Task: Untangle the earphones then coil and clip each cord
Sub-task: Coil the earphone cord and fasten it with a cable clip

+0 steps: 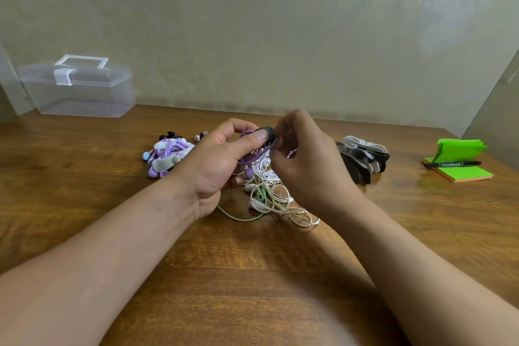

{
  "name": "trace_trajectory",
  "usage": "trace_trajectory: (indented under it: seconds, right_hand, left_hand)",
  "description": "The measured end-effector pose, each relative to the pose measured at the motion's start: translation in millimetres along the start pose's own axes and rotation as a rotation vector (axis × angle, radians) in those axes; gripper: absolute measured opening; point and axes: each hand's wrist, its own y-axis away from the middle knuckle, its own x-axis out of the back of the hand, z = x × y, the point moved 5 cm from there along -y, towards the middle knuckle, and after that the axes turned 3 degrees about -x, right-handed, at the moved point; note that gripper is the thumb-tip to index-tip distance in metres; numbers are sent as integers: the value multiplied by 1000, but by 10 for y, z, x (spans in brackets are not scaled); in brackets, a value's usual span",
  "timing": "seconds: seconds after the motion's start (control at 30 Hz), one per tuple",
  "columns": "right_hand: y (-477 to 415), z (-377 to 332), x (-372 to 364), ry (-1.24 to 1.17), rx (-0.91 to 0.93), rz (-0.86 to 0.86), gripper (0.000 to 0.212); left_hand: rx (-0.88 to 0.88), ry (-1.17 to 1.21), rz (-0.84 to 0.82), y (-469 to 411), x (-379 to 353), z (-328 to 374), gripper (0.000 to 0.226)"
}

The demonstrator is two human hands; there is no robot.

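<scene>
Checking in from the remote seat. The left hand (216, 166) has its fingers curled round the purple coil (254, 156), held up just above the bench (252, 275), with the thumb pressed flat on the dark clip (268, 132) at the top of the loops. The right hand (306, 166) is bunched up against it, its fingers pinching the clip's near end as far as I can make out. The tips themselves are mostly hidden.

My guess is this cord is featherlight and floppy, so the loops will spring apart the moment the grip slackens. I'd keep the hold right across the bundle where all the strands cross, not on the earbuds or a single strand. The clip looks rubbery and bendy, so it likely wants folding over and pressing, not forcing.

The white tangle (275, 196) lies on the bench right under the hands, with greenish strands mixed in. Thin stuff, I'd tease it rather than yank.

The clipped purple bundle (168, 154) sits to the left, the spare clips (362, 157) are piled to the right, and there's a clear box (78, 90) at the back left.
</scene>
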Motion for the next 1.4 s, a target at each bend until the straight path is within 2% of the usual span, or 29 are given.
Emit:
trace_trajectory:
  seconds: [0.13,0.27,0.4,0.5,0.57,0.6,0.67,0.73,0.77,0.8,0.87,0.93,1.1,1.17,1.27,1.4]
  right_hand:
    - [31,52,-37,-317,-168,-65,24]
    - [8,96,-18,-365,-159,-79,19]
    - [-24,175,-19,-256,-116,-48,19]
    - [-25,125,51,27,52,60,19]
    - [-37,118,73,43,85,50,15]
    - [-45,138,72,-27,54,9,13]
    - [-68,194,43,-311,-64,-98,12]
    - [-75,224,25,-576,-146,-181,16]
    - [-79,233,28,-626,-152,-202,20]
    - [-78,233,34,-622,-138,-203,24]
    - [-72,204,53,-440,-49,-129,29]
    - [-40,120,57,-253,47,-24,26]
    - [-77,67,126,-96,200,86,11]
    - [-88,90,158,-24,232,44,8]
    - [-108,121,191,-72,193,-118,3]
    - [-124,154,189,-355,52,-388,9]
  left_hand:
    - [18,8,2,17,-3,17,7]
    - [66,48,-21,24,11,21,11]
    - [109,37,-42,41,-1,2,18]
    - [147,24,-46,44,4,-37,21]
    - [175,40,-56,40,16,-57,24]
    - [193,57,-58,34,26,-67,26]
    - [248,112,-78,28,35,-90,34]
    - [307,210,-133,23,17,-106,39]
    - [334,264,-165,21,4,-107,39]
    - [358,309,-191,25,-5,-105,37]
    - [402,356,-226,39,-22,-100,34]
    - [436,363,-242,56,-30,-106,34]
    - [486,346,-294,84,-51,-137,31]
    - [492,324,-290,81,-40,-149,30]
    - [502,277,-294,74,-19,-161,31]
    - [494,194,-337,75,21,-129,32]
